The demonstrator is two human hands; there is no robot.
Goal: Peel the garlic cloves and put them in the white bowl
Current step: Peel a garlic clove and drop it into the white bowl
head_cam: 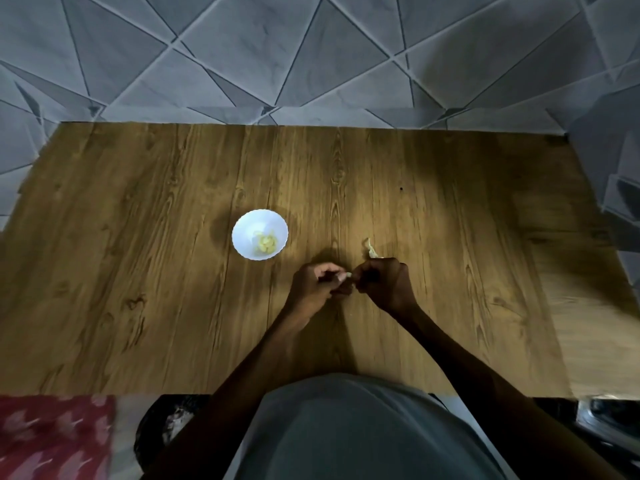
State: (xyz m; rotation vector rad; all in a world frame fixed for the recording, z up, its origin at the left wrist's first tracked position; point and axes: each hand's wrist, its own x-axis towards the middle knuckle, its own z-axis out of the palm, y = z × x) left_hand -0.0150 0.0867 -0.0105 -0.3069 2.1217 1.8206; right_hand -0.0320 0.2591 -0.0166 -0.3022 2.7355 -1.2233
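Observation:
A small white bowl (259, 234) stands on the wooden table (138, 254) and holds several pale yellow peeled garlic cloves (266, 243). To its lower right, my left hand (317, 285) and my right hand (384, 284) meet above the table. Between their fingertips they pinch a small pale garlic clove (346, 275), mostly hidden by the fingers. A scrap of garlic skin (371, 248) lies on the table just beyond my right hand.
A grey wall with a triangle pattern rises behind the table's far edge. A red patterned cloth (52, 434) lies below the near edge at the left. A dark metal object (609, 420) sits at the lower right corner.

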